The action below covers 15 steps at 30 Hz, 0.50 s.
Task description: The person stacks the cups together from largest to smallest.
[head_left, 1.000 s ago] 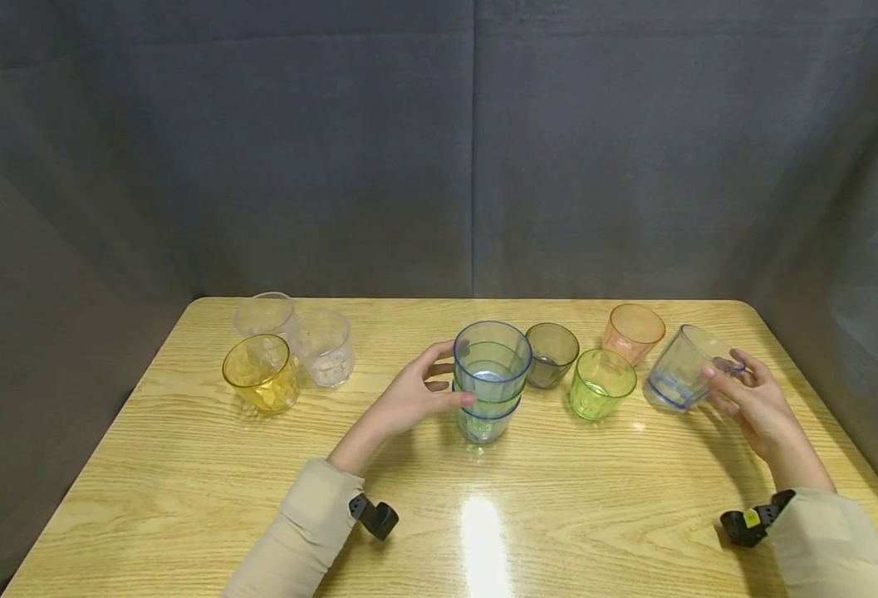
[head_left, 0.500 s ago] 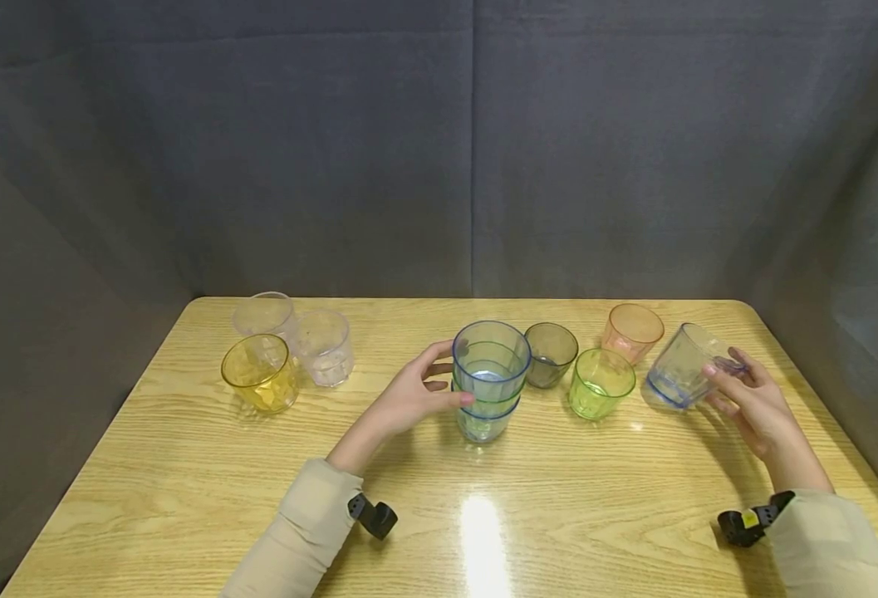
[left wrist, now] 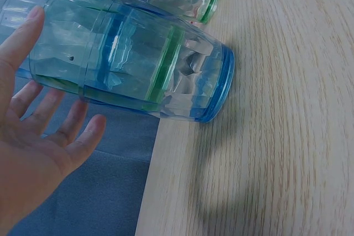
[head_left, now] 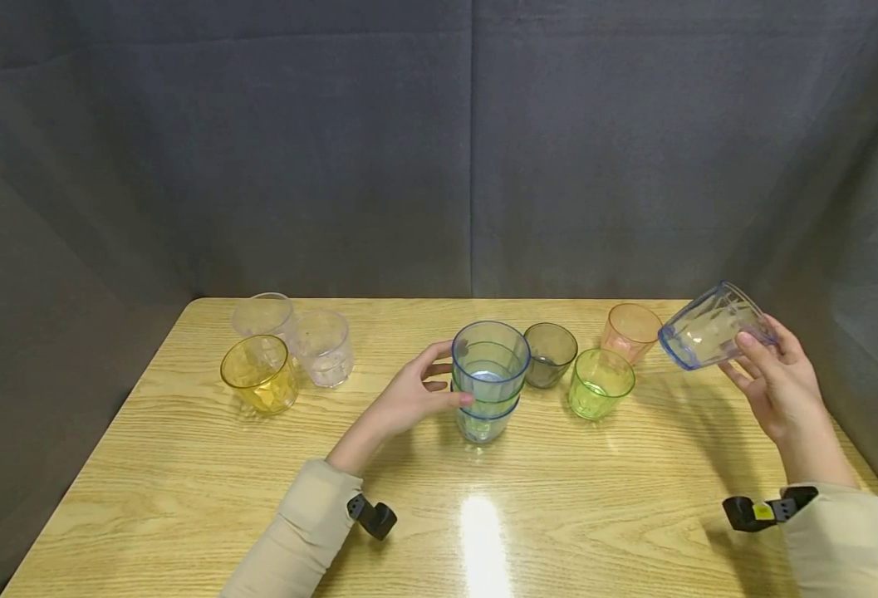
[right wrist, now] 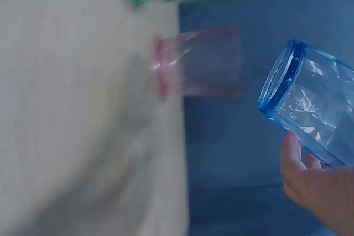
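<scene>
Blue cup (head_left: 711, 330): held it in right hand (head_left: 788, 390) above the counter (head_left: 595, 507), long axis slanted, base down-left, rim cropped from right-wrist view; clasped a cup stack (head_left: 492, 386) in left hand (head_left: 412, 399).

A: The stack (head_left: 494, 407)?
B: Three see-through cups nested, blue, green, blue; upright on the table (head_left: 573, 515). Left hand (head_left: 414, 400) round its side.
A: Other piece?
B: Single blue-tinted cup (head_left: 715, 330), faceted, held by right hand (head_left: 778, 384); raised, tipped steeply, base toward lower left.
</scene>
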Each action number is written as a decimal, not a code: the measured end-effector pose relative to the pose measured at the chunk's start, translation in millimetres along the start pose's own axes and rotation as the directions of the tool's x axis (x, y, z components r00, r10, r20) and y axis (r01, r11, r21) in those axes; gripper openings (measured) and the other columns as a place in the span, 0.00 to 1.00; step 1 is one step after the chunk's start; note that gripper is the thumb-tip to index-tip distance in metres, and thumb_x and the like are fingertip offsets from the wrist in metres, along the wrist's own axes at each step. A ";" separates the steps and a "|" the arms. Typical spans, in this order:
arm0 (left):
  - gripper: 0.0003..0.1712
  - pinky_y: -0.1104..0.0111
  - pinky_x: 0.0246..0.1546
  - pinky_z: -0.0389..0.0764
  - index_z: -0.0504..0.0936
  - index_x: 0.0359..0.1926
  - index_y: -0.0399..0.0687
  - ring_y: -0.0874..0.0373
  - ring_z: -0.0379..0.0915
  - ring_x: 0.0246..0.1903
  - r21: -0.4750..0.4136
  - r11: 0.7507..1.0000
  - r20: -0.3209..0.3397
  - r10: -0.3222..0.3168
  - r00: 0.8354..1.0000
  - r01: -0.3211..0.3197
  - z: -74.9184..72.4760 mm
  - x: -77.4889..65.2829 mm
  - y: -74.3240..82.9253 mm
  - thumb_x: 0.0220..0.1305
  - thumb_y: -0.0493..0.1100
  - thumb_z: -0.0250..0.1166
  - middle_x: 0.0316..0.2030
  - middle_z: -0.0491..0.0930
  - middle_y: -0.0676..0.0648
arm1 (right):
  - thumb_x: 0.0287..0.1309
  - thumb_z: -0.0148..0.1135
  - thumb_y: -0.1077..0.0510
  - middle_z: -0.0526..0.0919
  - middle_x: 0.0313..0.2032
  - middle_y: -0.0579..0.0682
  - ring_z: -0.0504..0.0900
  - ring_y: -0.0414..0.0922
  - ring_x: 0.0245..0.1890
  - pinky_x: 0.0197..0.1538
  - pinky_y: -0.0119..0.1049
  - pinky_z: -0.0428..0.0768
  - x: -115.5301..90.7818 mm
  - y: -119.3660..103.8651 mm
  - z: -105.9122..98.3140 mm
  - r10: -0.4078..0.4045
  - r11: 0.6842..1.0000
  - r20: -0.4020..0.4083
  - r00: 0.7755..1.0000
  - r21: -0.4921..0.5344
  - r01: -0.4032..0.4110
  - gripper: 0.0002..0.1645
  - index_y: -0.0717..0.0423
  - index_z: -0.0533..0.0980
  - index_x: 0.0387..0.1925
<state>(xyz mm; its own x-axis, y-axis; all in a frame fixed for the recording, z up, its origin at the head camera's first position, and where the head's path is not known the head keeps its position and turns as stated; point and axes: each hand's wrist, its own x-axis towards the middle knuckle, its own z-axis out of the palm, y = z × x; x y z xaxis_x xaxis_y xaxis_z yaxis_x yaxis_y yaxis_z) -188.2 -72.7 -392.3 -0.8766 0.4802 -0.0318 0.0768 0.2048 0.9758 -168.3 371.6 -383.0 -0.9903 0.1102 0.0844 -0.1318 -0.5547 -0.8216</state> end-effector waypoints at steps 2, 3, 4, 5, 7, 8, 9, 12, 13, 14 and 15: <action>0.43 0.52 0.65 0.71 0.60 0.70 0.52 0.43 0.61 0.67 0.000 1.000 -0.002 -0.003 1.000 0.003 0.0 -0.4 0.1 0.57 0.45 0.70 0.71 0.58 0.45 | 0.62 0.54 0.69 0.75 0.49 0.42 0.84 0.39 0.43 0.37 0.33 0.84 0.5 -3.4 8.2 -0.015 1.000 0.021 1.000 -0.005 0.015 0.32 0.45 0.54 0.61; 0.43 0.53 0.65 0.71 0.60 0.70 0.53 0.43 0.61 0.67 0.000 1.000 -0.004 -0.005 1.000 0.005 0.1 -0.7 0.3 0.57 0.44 0.70 0.71 0.58 0.45 | 0.62 0.54 0.68 0.74 0.50 0.42 0.84 0.39 0.43 0.38 0.33 0.84 0.8 -4.9 13.4 -0.021 1.000 0.028 0.999 -0.012 0.021 0.32 0.45 0.54 0.62; 0.43 0.53 0.65 0.71 0.60 0.70 0.53 0.43 0.61 0.67 0.002 1.000 -0.006 -0.008 1.000 0.008 0.1 -0.9 0.4 0.57 0.45 0.71 0.71 0.58 0.45 | 0.62 0.55 0.68 0.74 0.50 0.42 0.84 0.39 0.44 0.38 0.33 0.84 1.2 -6.5 18.9 -0.021 1.000 0.034 0.999 -0.016 0.021 0.32 0.45 0.55 0.62; 0.43 0.52 0.64 0.71 0.60 0.70 0.53 0.43 0.61 0.67 0.002 1.000 -0.008 -0.008 1.000 0.008 0.2 -1.2 0.3 0.57 0.45 0.71 0.71 0.59 0.45 | 0.62 0.55 0.67 0.73 0.51 0.42 0.84 0.40 0.45 0.38 0.33 0.84 1.3 -7.6 25.0 -0.020 1.000 0.042 0.999 -0.021 0.021 0.32 0.45 0.55 0.62; 0.43 0.53 0.65 0.71 0.60 0.70 0.53 0.43 0.61 0.67 0.004 1.000 -0.010 -0.010 1.000 0.010 0.2 -1.3 0.1 0.56 0.45 0.71 0.71 0.58 0.46 | 0.62 0.56 0.67 0.73 0.52 0.42 0.83 0.40 0.45 0.39 0.33 0.84 1.5 -9.1 37.9 -0.016 0.999 0.058 0.998 -0.030 0.018 0.32 0.45 0.56 0.62; 0.43 0.53 0.65 0.71 0.60 0.70 0.53 0.44 0.61 0.67 0.004 1.000 -0.012 -0.014 1.000 0.014 0.3 -1.3 0.2 0.56 0.44 0.71 0.71 0.59 0.46 | 0.62 0.56 0.66 0.73 0.52 0.43 0.83 0.40 0.46 0.40 0.33 0.84 1.6 -9.4 44.5 -0.012 0.999 0.070 0.997 -0.028 0.014 0.32 0.45 0.56 0.62; 0.43 0.53 0.64 0.71 0.60 0.70 0.54 0.44 0.62 0.67 0.002 1.000 -0.014 -0.017 1.000 0.017 0.4 -1.3 0.4 0.56 0.44 0.71 0.70 0.59 0.46 | 0.62 0.56 0.67 0.73 0.52 0.43 0.83 0.40 0.46 0.40 0.34 0.84 1.7 -9.7 51.1 -0.011 1.000 0.084 0.996 -0.022 0.013 0.32 0.46 0.57 0.62; 0.43 0.54 0.63 0.72 0.61 0.70 0.55 0.44 0.62 0.67 -0.009 0.999 -0.012 -0.031 0.999 0.031 0.5 -0.9 0.8 0.56 0.43 0.71 0.70 0.59 0.48 | 0.62 0.56 0.66 0.73 0.54 0.44 0.83 0.42 0.49 0.43 0.35 0.85 1.8 -9.1 70.8 -0.010 1.000 0.131 0.991 0.000 0.010 0.31 0.46 0.59 0.63; 0.43 0.54 0.63 0.73 0.61 0.70 0.55 0.43 0.62 0.66 -0.011 0.999 -0.012 -0.031 0.999 0.031 0.5 -0.9 0.7 0.56 0.43 0.71 0.70 0.59 0.47 | 0.62 0.56 0.66 0.72 0.55 0.45 0.82 0.42 0.49 0.44 0.35 0.85 2.0 -8.5 77.2 -0.013 1.000 0.149 0.989 0.006 0.012 0.30 0.47 0.59 0.63; 0.43 0.54 0.62 0.73 0.61 0.69 0.56 0.43 0.62 0.66 -0.016 0.999 -0.011 -0.038 0.999 0.037 0.6 -0.8 1.1 0.55 0.43 0.71 0.70 0.59 0.48 | 0.62 0.55 0.66 0.72 0.55 0.45 0.82 0.43 0.50 0.45 0.36 0.84 2.1 -7.5 83.4 -0.015 1.000 0.166 0.986 0.010 0.013 0.30 0.47 0.59 0.63; 0.43 0.53 0.62 0.74 0.61 0.69 0.56 0.43 0.62 0.66 -0.018 0.999 -0.009 -0.039 0.999 0.039 0.7 -0.5 1.0 0.56 0.43 0.71 0.70 0.59 0.48 | 0.63 0.55 0.66 0.71 0.56 0.45 0.81 0.43 0.51 0.46 0.36 0.84 2.1 -6.5 89.6 -0.018 1.000 0.184 0.983 0.009 0.016 0.30 0.48 0.59 0.63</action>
<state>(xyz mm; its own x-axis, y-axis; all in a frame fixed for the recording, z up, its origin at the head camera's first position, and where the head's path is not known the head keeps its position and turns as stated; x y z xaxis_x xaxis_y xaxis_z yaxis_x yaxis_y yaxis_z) -187.4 -72.2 -391.5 -0.8833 0.4638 -0.0682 0.0338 0.2081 0.9775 -173.5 301.6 -327.0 -0.9790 -0.0332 0.2011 -0.1484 -0.5599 -0.8151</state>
